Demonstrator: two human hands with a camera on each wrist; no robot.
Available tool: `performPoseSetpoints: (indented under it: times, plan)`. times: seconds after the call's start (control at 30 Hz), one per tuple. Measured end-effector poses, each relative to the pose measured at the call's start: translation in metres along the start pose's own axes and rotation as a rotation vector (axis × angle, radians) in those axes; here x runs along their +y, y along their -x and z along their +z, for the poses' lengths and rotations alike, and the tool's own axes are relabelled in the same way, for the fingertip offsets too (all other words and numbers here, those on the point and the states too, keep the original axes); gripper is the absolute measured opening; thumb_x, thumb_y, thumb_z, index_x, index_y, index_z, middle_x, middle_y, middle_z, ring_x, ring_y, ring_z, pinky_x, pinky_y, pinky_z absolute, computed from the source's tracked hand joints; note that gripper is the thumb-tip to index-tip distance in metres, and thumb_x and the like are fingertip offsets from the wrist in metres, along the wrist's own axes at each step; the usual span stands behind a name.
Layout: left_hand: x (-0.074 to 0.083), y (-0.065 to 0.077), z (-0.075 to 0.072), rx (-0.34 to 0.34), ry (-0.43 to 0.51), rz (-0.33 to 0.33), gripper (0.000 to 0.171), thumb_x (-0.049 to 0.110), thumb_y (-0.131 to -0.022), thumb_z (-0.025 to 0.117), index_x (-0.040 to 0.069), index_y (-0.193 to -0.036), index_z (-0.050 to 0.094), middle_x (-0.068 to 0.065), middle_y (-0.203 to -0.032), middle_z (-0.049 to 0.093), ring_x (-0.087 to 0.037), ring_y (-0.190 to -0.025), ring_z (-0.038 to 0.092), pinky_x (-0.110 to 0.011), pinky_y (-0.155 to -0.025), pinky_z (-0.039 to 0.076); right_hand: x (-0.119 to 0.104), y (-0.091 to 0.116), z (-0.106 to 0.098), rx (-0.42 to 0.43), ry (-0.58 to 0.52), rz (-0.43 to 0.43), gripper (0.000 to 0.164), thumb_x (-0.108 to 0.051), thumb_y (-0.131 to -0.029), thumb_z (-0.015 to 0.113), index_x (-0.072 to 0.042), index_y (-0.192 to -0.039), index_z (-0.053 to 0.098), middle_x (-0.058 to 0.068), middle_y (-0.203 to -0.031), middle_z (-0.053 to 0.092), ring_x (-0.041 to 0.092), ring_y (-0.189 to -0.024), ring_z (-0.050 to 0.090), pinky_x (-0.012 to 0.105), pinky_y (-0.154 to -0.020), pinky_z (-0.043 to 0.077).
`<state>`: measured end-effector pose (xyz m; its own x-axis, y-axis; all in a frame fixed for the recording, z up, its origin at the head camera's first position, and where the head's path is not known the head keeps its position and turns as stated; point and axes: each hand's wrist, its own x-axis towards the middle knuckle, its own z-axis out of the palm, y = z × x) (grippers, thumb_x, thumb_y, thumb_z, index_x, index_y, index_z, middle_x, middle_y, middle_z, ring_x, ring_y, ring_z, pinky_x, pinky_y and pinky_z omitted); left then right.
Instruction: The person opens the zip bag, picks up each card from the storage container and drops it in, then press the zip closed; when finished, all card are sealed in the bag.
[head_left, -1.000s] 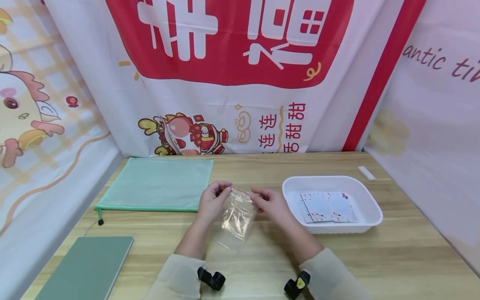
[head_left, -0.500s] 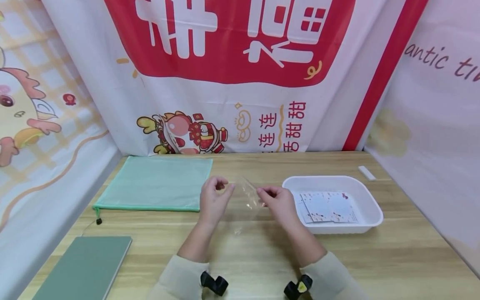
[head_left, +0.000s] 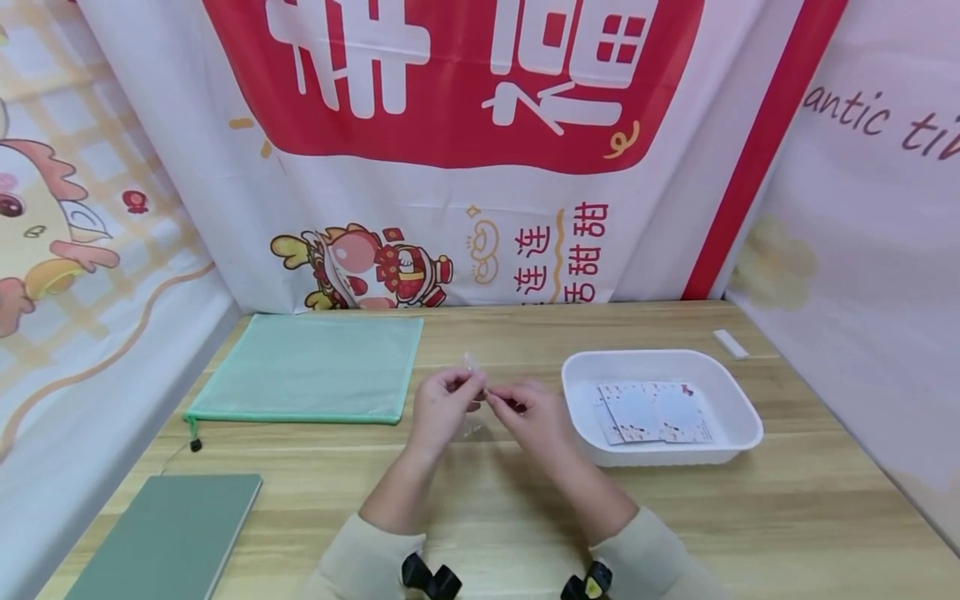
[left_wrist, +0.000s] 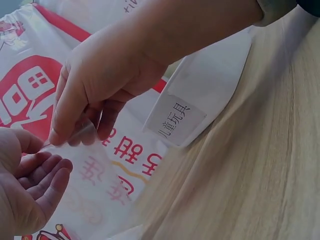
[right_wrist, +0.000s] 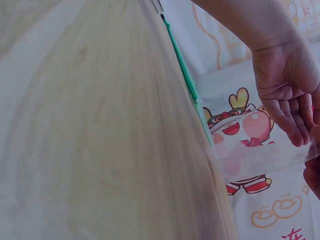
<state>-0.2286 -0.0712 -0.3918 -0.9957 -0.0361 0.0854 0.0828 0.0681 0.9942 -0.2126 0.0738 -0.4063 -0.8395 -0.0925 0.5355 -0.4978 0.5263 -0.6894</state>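
Observation:
A clear plastic bag, thin and hard to make out, is between the two hands above the middle of the table. My left hand pinches its edge between thumb and finger, with the other fingers loosely bent, as the left wrist view shows. Close beside it, my right hand pinches the same edge, fingertips right at the left hand's. Below the fingers the see-through film hangs in the right wrist view, where most of the right hand is out of frame.
To the right stands a white plastic basin holding several printed cards. Behind it lies a small white block. A mint-green mesh pouch lies back left, with a green notebook at front left. Printed cloth hangs around the table.
The hands, apart half a second ago with the bag spread between them, have come together. The bag now appears narrower, mostly seen edge-on behind the fingers.

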Motion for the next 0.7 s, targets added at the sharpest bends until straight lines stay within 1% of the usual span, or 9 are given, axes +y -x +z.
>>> performPoseSetpoints:
  times: [0.1, 0.2, 0.3, 0.37, 0.43, 0.5, 0.57, 0.7]
  plan:
    - [0.0007, 0.0007, -0.0001, -0.001, 0.009, -0.014, 0.023, 0.01, -0.091, 0.064, -0.01, -0.101, 0.069, -0.02, -0.091, 0.072, -0.009, -0.071, 0.068, -0.03, -0.073, 0.06, 0.0003, 0.0017, 0.0004, -0.021, 0.042, 0.01, 0.014, -0.015, -0.086, 0.074, -0.01, -0.099, 0.078, 0.002, -0.09, 0.075, 0.012, -0.08, 0.069, 0.024, -0.071, 0.058]
    - [0.0014, 0.0009, 0.0003, 0.005, 0.019, -0.026, 0.022, 0.01, -0.091, 0.064, -0.01, -0.099, 0.07, -0.018, -0.088, 0.073, -0.008, -0.069, 0.067, -0.026, -0.068, 0.06, 0.0, 0.0023, 0.0001, -0.035, 0.087, 0.021, 0.017, -0.018, -0.086, 0.074, -0.013, -0.102, 0.078, 0.001, -0.091, 0.076, 0.011, -0.08, 0.069, 0.027, -0.071, 0.058]
    - [0.0016, -0.0001, 0.0012, 0.017, 0.016, -0.021, 0.021, 0.008, -0.089, 0.065, -0.01, -0.096, 0.071, -0.015, -0.083, 0.073, -0.007, -0.066, 0.066, -0.024, -0.065, 0.059, -0.0004, 0.0021, 0.0, -0.035, 0.139, 0.03, 0.018, -0.023, -0.087, 0.073, -0.017, -0.103, 0.078, 0.0, -0.094, 0.077, 0.013, -0.083, 0.071, 0.03, -0.073, 0.059]
    - [0.0011, -0.0009, 0.0015, 0.018, 0.005, -0.012, 0.019, 0.007, -0.087, 0.066, -0.009, -0.094, 0.072, -0.013, -0.081, 0.072, -0.006, -0.065, 0.065, -0.024, -0.064, 0.059, -0.0015, 0.0018, -0.0003, -0.05, 0.145, 0.065, 0.022, -0.027, -0.087, 0.072, -0.018, -0.107, 0.077, -0.001, -0.096, 0.077, 0.013, -0.087, 0.072, 0.031, -0.075, 0.059]
    - [0.0009, -0.001, 0.0018, 0.017, -0.016, -0.006, 0.017, 0.007, -0.086, 0.067, -0.008, -0.092, 0.073, -0.011, -0.079, 0.072, -0.006, -0.064, 0.064, -0.023, -0.064, 0.058, -0.0027, 0.001, -0.0006, -0.076, 0.13, 0.119, 0.026, -0.033, -0.088, 0.072, -0.019, -0.11, 0.076, -0.002, -0.098, 0.077, 0.012, -0.089, 0.072, 0.031, -0.077, 0.058]
    - [0.001, -0.0003, 0.0014, 0.006, -0.037, -0.001, 0.016, 0.008, -0.085, 0.069, -0.008, -0.089, 0.072, -0.007, -0.075, 0.07, -0.005, -0.063, 0.063, -0.022, -0.062, 0.057, -0.0037, 0.0006, -0.0007, -0.095, 0.082, 0.17, 0.029, -0.036, -0.088, 0.072, -0.018, -0.111, 0.076, -0.003, -0.098, 0.077, 0.011, -0.09, 0.071, 0.03, -0.077, 0.058]
    - [0.0012, 0.0007, 0.0002, -0.015, -0.05, 0.002, 0.016, 0.008, -0.086, 0.069, -0.008, -0.087, 0.071, -0.003, -0.072, 0.068, -0.005, -0.062, 0.061, -0.021, -0.061, 0.055, -0.0034, 0.0001, -0.0004, -0.111, 0.001, 0.23, 0.029, -0.035, -0.087, 0.073, -0.016, -0.109, 0.076, -0.002, -0.097, 0.077, 0.011, -0.089, 0.071, 0.029, -0.077, 0.058]
    - [0.002, 0.0019, -0.0036, -0.088, -0.051, 0.006, 0.017, 0.011, -0.089, 0.069, -0.006, -0.086, 0.069, 0.001, -0.071, 0.065, -0.007, -0.065, 0.061, -0.021, -0.062, 0.054, 0.001, -0.002, -0.0013, -0.145, -0.221, 0.345, 0.024, -0.025, -0.087, 0.074, -0.008, -0.104, 0.077, 0.007, -0.099, 0.077, 0.015, -0.09, 0.072, 0.028, -0.076, 0.058]
